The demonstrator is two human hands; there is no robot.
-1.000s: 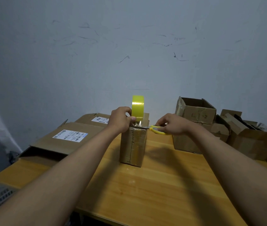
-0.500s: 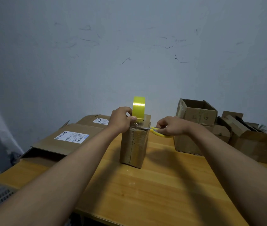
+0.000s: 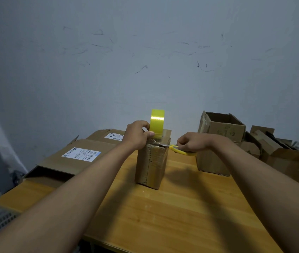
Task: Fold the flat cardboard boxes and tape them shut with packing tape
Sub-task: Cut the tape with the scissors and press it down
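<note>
Our left hand (image 3: 138, 135) gripped the yellow tape roll (image 3: 156, 123), held upright on top of the small box (image 3: 152, 164) (mid-table (image 3: 163, 216)). Our right hand (image 3: 193, 143) grasped the yellow scissors (image 3: 179, 150), blades at the box's top edge by the tape.

Little has shifted over the last second. We see the right hand (image 3: 193, 143) with the yellow-handled scissors (image 3: 180, 150) drawn back slightly toward the right edge of the tabletop (image 3: 181, 212), its fingers now bunched tighter over the handles. The blades remain at the top edge of the upright box (image 3: 152, 164).
</note>
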